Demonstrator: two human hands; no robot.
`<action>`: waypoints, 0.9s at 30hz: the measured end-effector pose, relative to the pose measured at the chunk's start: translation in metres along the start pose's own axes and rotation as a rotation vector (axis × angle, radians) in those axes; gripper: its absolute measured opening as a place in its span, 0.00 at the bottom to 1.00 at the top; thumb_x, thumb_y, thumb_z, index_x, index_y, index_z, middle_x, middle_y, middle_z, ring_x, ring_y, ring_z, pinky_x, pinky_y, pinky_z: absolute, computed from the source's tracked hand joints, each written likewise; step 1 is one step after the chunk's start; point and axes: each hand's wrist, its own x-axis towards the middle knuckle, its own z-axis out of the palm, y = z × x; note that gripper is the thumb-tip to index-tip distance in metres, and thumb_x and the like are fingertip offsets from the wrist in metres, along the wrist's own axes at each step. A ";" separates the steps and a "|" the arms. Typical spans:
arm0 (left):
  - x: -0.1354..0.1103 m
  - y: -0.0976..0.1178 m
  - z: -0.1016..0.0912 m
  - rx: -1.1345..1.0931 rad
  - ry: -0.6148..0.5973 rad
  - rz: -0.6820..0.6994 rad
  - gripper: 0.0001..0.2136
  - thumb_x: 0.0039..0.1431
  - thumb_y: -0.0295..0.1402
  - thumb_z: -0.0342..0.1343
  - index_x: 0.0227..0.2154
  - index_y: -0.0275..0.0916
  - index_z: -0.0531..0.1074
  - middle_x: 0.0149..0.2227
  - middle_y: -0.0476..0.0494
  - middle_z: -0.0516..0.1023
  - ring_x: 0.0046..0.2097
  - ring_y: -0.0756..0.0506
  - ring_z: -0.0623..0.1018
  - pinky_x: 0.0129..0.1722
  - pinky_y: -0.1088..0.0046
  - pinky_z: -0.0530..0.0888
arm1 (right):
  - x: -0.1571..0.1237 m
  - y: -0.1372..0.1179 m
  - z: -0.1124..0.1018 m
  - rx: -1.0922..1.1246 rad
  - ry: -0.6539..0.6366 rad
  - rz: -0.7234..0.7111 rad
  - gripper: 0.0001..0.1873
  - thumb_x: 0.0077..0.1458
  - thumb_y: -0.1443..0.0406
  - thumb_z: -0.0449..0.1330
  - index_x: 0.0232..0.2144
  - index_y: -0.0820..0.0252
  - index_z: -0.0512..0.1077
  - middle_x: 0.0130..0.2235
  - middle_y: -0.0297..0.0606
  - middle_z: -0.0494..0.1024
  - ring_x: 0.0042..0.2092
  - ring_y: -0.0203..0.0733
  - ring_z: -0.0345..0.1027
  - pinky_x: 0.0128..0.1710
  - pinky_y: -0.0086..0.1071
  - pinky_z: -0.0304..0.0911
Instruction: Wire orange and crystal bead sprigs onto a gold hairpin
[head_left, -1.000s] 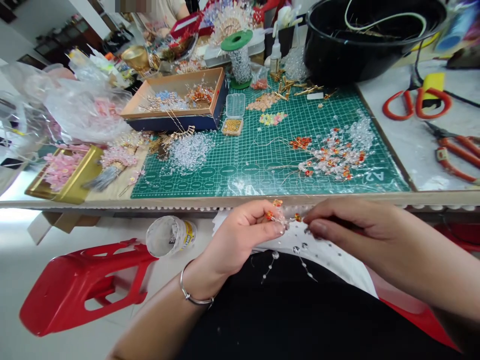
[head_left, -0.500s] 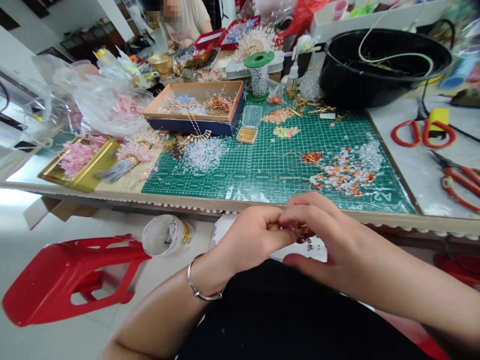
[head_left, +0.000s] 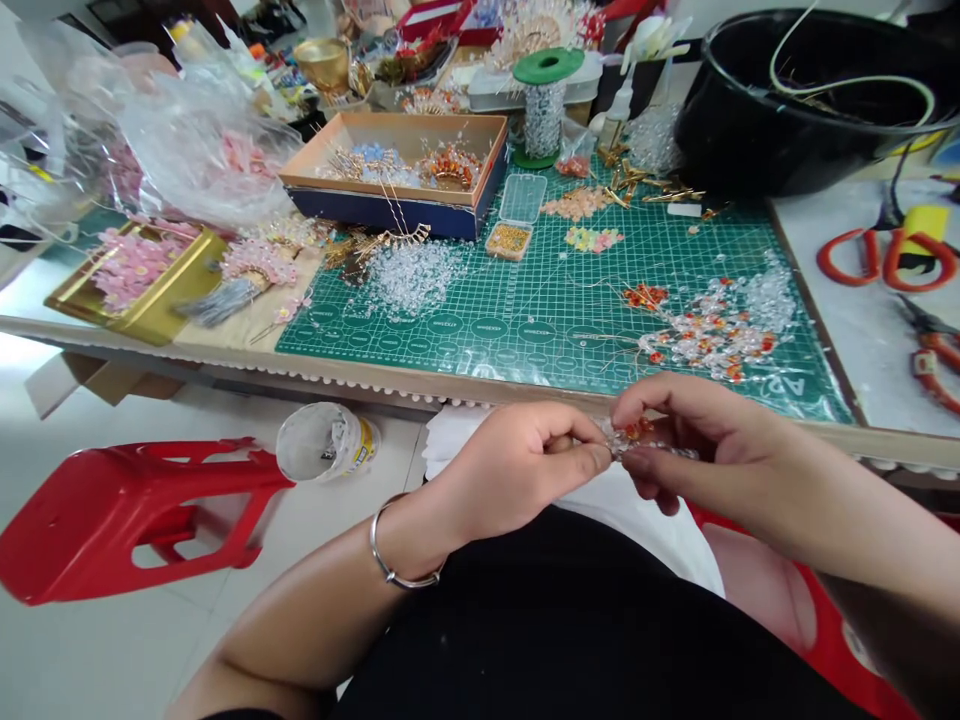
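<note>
Over my lap, just below the table edge, my left hand (head_left: 536,455) pinches one end of a beaded ornament (head_left: 637,432) with clear and orange-red beads. My right hand (head_left: 694,440) has its thumb and fingers around the other end, and a strand of clear beads shows along the thumb. Much of the ornament is hidden by my fingers. On the green cutting mat (head_left: 450,355) beyond lie a cluster of clear and orange beaded sprigs (head_left: 709,335) with wire stems and a small heap of orange beads (head_left: 645,296).
Clear beads (head_left: 412,275) and a small bead case (head_left: 510,240) lie on the mat. Behind stand an open box (head_left: 315,200), a green wire spool (head_left: 544,120) and a black basin (head_left: 720,140). Orange-handled pliers (head_left: 937,375) are at right, a red stool (head_left: 82,510) and bucket (head_left: 319,450) at left.
My right hand has shifted right and closed in on the ornament, which is now stretched between both hands, more exposed. The camera view has tilted downward, so the table appears higher.
</note>
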 end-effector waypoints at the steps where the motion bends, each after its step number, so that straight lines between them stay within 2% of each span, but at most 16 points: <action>1: 0.000 -0.001 0.000 -0.026 -0.003 0.014 0.09 0.61 0.37 0.61 0.29 0.38 0.76 0.21 0.55 0.63 0.25 0.53 0.59 0.25 0.74 0.56 | 0.000 0.001 -0.001 0.076 -0.026 0.065 0.14 0.64 0.51 0.61 0.43 0.52 0.68 0.28 0.30 0.73 0.28 0.36 0.69 0.27 0.30 0.66; 4: 0.005 -0.006 0.002 -0.161 0.013 0.035 0.08 0.56 0.35 0.65 0.26 0.36 0.76 0.26 0.51 0.72 0.29 0.52 0.67 0.30 0.74 0.63 | -0.002 -0.001 -0.001 0.120 -0.045 0.126 0.18 0.62 0.47 0.62 0.44 0.51 0.70 0.27 0.30 0.74 0.28 0.36 0.70 0.26 0.28 0.66; 6: 0.008 -0.010 0.004 -0.261 0.023 0.028 0.07 0.53 0.33 0.67 0.25 0.36 0.77 0.27 0.49 0.75 0.31 0.51 0.69 0.32 0.73 0.65 | -0.005 -0.004 0.000 -0.021 0.008 0.080 0.19 0.63 0.46 0.60 0.48 0.49 0.70 0.31 0.32 0.77 0.30 0.38 0.72 0.27 0.30 0.69; 9: 0.012 -0.012 0.005 -0.336 0.059 0.004 0.07 0.52 0.33 0.67 0.24 0.37 0.77 0.24 0.52 0.72 0.29 0.52 0.67 0.31 0.74 0.64 | -0.012 -0.007 0.004 -0.408 0.220 -0.183 0.20 0.64 0.49 0.61 0.53 0.49 0.69 0.48 0.41 0.77 0.43 0.47 0.76 0.38 0.39 0.74; 11: 0.012 -0.012 0.006 -0.329 0.110 -0.020 0.08 0.52 0.34 0.67 0.24 0.37 0.76 0.21 0.54 0.68 0.27 0.53 0.65 0.29 0.74 0.62 | -0.018 -0.008 0.007 -0.648 0.336 -0.390 0.22 0.63 0.52 0.62 0.54 0.52 0.67 0.55 0.48 0.73 0.52 0.56 0.73 0.48 0.47 0.72; 13: 0.012 -0.011 0.006 -0.290 0.147 -0.039 0.09 0.54 0.36 0.66 0.25 0.37 0.75 0.20 0.55 0.66 0.25 0.53 0.62 0.27 0.74 0.60 | -0.022 -0.007 0.011 -0.816 0.369 -0.511 0.22 0.62 0.55 0.63 0.55 0.55 0.66 0.55 0.52 0.72 0.54 0.61 0.71 0.52 0.53 0.69; 17: 0.012 -0.008 0.006 -0.201 0.135 -0.041 0.11 0.56 0.40 0.65 0.26 0.37 0.75 0.20 0.56 0.64 0.25 0.52 0.61 0.28 0.73 0.60 | -0.022 -0.005 0.021 -1.025 0.383 -0.592 0.18 0.62 0.64 0.61 0.53 0.60 0.67 0.48 0.55 0.76 0.47 0.64 0.73 0.45 0.55 0.70; 19: 0.012 -0.008 0.007 -0.165 0.126 -0.026 0.12 0.57 0.41 0.65 0.26 0.37 0.75 0.22 0.55 0.66 0.27 0.52 0.64 0.30 0.73 0.62 | -0.019 -0.004 0.022 -1.028 0.397 -0.600 0.16 0.62 0.69 0.59 0.52 0.60 0.67 0.45 0.54 0.77 0.44 0.61 0.75 0.42 0.51 0.70; 21: 0.010 -0.009 0.007 -0.125 0.120 -0.020 0.12 0.59 0.41 0.64 0.28 0.37 0.76 0.25 0.53 0.68 0.29 0.51 0.65 0.31 0.72 0.62 | -0.017 -0.005 0.019 -0.930 0.368 -0.568 0.13 0.63 0.70 0.58 0.49 0.56 0.67 0.44 0.49 0.79 0.42 0.55 0.76 0.39 0.46 0.71; 24: 0.006 -0.009 0.008 -0.041 0.111 -0.010 0.09 0.62 0.38 0.60 0.30 0.37 0.75 0.24 0.54 0.66 0.28 0.51 0.64 0.28 0.72 0.60 | -0.013 -0.007 0.012 -0.720 0.283 -0.485 0.08 0.66 0.68 0.56 0.45 0.51 0.70 0.41 0.40 0.81 0.40 0.47 0.77 0.36 0.39 0.68; 27: 0.004 -0.009 0.007 0.057 0.105 0.033 0.08 0.62 0.33 0.58 0.28 0.38 0.74 0.21 0.56 0.62 0.25 0.52 0.60 0.26 0.73 0.58 | -0.010 -0.007 0.005 -0.600 0.237 -0.403 0.07 0.67 0.63 0.56 0.43 0.47 0.74 0.39 0.34 0.83 0.37 0.45 0.77 0.34 0.38 0.66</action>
